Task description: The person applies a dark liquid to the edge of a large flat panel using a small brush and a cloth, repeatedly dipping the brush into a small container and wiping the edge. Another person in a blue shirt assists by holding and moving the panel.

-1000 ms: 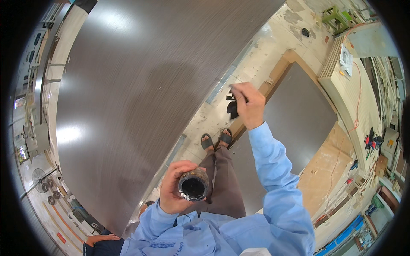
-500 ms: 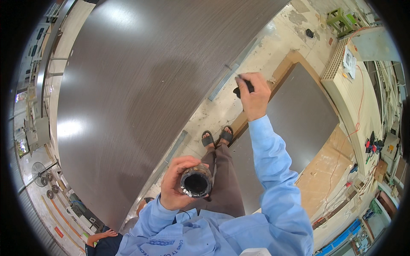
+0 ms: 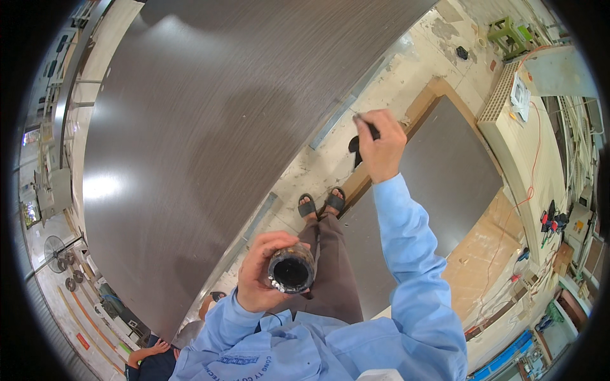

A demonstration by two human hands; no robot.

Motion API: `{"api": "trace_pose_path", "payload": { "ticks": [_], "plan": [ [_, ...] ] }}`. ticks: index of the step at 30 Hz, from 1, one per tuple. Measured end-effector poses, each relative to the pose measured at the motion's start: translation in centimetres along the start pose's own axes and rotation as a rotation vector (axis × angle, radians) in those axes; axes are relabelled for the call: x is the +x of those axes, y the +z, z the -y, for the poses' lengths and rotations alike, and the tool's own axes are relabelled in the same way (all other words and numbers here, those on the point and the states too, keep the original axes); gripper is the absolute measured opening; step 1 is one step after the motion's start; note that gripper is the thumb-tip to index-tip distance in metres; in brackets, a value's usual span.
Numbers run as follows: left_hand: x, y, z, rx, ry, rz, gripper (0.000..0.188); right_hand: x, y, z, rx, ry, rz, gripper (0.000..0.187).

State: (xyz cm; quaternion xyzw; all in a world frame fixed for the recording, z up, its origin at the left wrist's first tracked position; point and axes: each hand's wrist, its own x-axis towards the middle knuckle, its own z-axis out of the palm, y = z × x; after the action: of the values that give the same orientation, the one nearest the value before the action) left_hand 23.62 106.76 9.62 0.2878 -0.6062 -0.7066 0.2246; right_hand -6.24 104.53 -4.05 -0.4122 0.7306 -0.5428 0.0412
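Note:
My left hand (image 3: 258,274) is wrapped round a small paint-stained jar (image 3: 292,270), held upright before my body. Its open mouth shows a dark inside, with white specks on the rim. Out to the right, my right hand (image 3: 381,143) is raised and closed, thumb against fingers, on a piece of black cloth (image 3: 357,149) that hangs from the grip. Part of the cloth is hidden by the fingers. A large dark brown wood-grain panel (image 3: 210,127) stretches out to the left, beyond both hands.
Another dark panel (image 3: 454,165) lies at right on cardboard (image 3: 486,247). A pale bench (image 3: 534,159) carries a red cord. A green stool (image 3: 505,35) stands far right. Another person's arm (image 3: 147,352) shows at lower left, and a fan (image 3: 56,254) stands at left.
My right hand has shifted slightly, and the black cloth hangs lower from it. The left hand keeps the jar in nearly the same place.

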Motion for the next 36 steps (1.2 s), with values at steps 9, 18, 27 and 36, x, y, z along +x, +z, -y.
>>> {"api": "trace_pose_path", "payload": {
  "ticks": [9,18,27,36],
  "plan": [
    [0.0,0.1,-0.2,0.028,0.007,-0.010,0.076,-0.2,-0.1,0.0,0.029,0.056,0.039,0.008],
    [0.0,0.2,0.0,0.056,0.009,-0.048,0.081,-3.1,0.5,3.3,0.175,0.023,0.241,0.009],
    [-0.2,0.4,0.3,0.044,0.013,-0.068,0.083,-2.9,0.4,0.7,0.240,0.050,0.307,0.007],
    [-0.4,0.7,0.3,0.026,-0.002,-0.099,0.083,-3.7,0.5,2.4,0.210,0.134,0.352,0.006]
  ]
}}
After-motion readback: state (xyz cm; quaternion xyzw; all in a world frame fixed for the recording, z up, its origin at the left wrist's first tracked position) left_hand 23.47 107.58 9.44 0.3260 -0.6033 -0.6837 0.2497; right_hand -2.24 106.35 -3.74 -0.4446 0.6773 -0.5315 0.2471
